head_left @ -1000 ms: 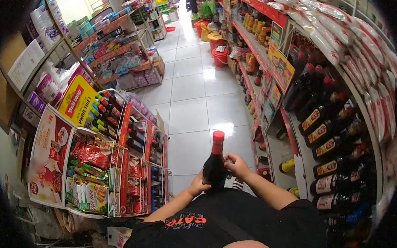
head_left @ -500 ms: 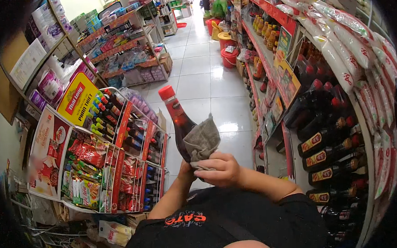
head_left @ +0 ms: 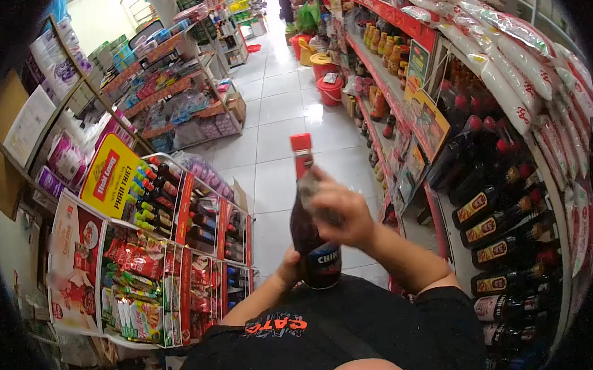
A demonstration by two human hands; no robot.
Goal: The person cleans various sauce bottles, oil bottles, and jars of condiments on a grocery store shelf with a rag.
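Observation:
A dark glass bottle [head_left: 305, 234] with a red cap and a blue label reading CHIN stands nearly upright in front of my chest. My left hand [head_left: 289, 267] grips it low on its left side, fingers partly hidden behind the glass. My right hand [head_left: 343, 213] is at the bottle's neck and shoulder, blurred by motion, with its fingers closed on a grey cloth [head_left: 327, 209]. Most of the cloth is hidden by the hand.
A display rack [head_left: 137, 258] of packets and bottles stands at the left. Shelves of dark bottles [head_left: 487, 233] and hanging white bags [head_left: 503, 63] line the right. A tiled aisle [head_left: 279, 159] runs ahead, with red buckets [head_left: 330, 91] beside it and a person [head_left: 285, 5] far off.
The bottle has turned upright and shifted right, showing its label. My right hand with the cloth has moved up to the neck, while my left hand is lower on the bottle.

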